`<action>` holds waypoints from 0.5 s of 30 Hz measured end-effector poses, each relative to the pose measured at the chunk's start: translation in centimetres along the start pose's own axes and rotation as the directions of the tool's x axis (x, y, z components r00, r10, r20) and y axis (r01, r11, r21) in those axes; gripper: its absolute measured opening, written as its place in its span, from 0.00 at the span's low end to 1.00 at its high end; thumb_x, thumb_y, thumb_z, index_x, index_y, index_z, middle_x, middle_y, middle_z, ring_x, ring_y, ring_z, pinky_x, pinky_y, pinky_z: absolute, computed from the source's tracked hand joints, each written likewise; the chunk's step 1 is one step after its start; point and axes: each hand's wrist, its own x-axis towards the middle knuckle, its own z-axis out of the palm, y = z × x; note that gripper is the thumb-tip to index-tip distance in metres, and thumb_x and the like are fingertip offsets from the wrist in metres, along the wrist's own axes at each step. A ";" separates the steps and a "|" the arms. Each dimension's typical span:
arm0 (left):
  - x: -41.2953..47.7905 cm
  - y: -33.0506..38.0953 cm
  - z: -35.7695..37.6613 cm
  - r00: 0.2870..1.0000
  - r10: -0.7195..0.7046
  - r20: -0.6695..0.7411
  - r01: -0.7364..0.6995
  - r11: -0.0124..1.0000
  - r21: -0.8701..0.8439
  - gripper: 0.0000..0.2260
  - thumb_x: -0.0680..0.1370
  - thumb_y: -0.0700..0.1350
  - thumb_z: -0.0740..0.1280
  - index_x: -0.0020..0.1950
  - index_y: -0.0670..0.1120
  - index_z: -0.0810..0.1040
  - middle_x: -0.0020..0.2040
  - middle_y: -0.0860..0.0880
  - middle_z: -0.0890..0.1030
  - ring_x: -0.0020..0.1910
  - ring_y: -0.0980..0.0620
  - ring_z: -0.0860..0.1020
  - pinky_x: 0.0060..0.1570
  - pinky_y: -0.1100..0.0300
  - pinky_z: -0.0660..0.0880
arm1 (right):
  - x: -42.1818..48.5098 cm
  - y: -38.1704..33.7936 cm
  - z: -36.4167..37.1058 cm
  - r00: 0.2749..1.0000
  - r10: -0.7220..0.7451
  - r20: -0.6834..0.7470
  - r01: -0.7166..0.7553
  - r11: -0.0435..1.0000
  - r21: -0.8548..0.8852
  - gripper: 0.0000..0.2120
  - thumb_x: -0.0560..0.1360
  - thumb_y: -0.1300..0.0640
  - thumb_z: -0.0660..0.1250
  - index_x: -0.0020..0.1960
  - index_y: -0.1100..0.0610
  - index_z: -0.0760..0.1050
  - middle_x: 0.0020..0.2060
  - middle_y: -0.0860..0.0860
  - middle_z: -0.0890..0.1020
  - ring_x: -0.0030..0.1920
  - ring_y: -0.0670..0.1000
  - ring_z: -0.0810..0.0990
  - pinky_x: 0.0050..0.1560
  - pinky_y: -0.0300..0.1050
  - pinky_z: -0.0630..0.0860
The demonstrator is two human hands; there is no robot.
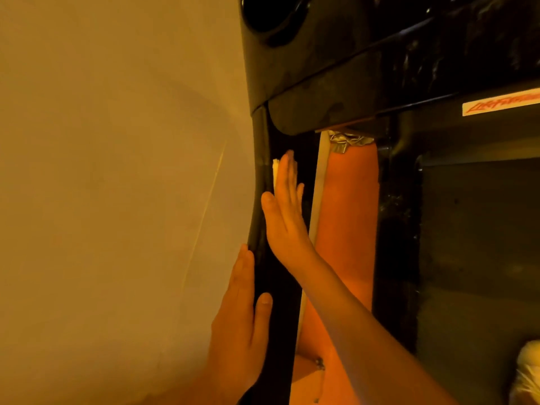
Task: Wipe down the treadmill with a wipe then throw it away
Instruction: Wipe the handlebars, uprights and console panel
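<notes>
step: wiping | right hand [285, 206]: straight fingers pressed together, flattening crumpled white wipe [275, 171] against tall black treadmill upright [282, 293] for full contact | left hand [242, 311]: fingers straight, thumb apart, lower down, likely steadying the upright

A single view is supplied, head-worn and wide-angle. The camera is held very close to the treadmill [397, 229] and aimed forward along its black left upright [283, 302], which is seen running from the bottom edge up to the console [350, 54]. The console's underside is seen at top right, cut off by the frame. The left half is filled by a plain wall [102, 171] at close range. Both hands are caught near centre, the left hand [242, 314] low and the right hand [285, 211] above it, with its forearm entering from the bottom right.
</notes>
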 end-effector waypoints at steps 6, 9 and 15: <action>0.0 0.0 0.0 1.000 -0.014 0.007 0.014 1.000 0.012 0.27 0.82 0.63 0.52 0.78 0.74 0.42 0.81 0.69 0.50 0.79 0.66 0.54 0.74 0.63 0.59 | 0.3 -0.7 0.4 0.946 0.269 -0.182 -0.174 0.891 0.419 0.20 0.86 0.55 0.58 0.69 0.30 0.65 0.70 0.31 0.65 0.74 0.33 0.58 0.81 0.60 0.53; 0.1 -0.1 0.0 1.000 -0.008 0.006 0.008 1.000 0.017 0.27 0.84 0.60 0.53 0.79 0.73 0.43 0.81 0.69 0.52 0.79 0.66 0.55 0.74 0.62 0.60 | 0.5 -1.1 0.3 0.946 0.250 -0.207 -0.137 0.886 0.443 0.21 0.85 0.59 0.59 0.74 0.41 0.67 0.73 0.40 0.68 0.78 0.41 0.60 0.81 0.59 0.56; 0.1 -0.2 -0.1 1.000 -0.006 0.014 0.006 1.000 0.005 0.27 0.83 0.61 0.52 0.80 0.71 0.43 0.82 0.66 0.53 0.80 0.63 0.56 0.76 0.55 0.63 | 0.5 -1.3 0.4 0.996 0.075 -0.050 -0.070 0.992 0.105 0.33 0.82 0.45 0.51 0.83 0.50 0.45 0.83 0.46 0.49 0.81 0.42 0.43 0.78 0.48 0.31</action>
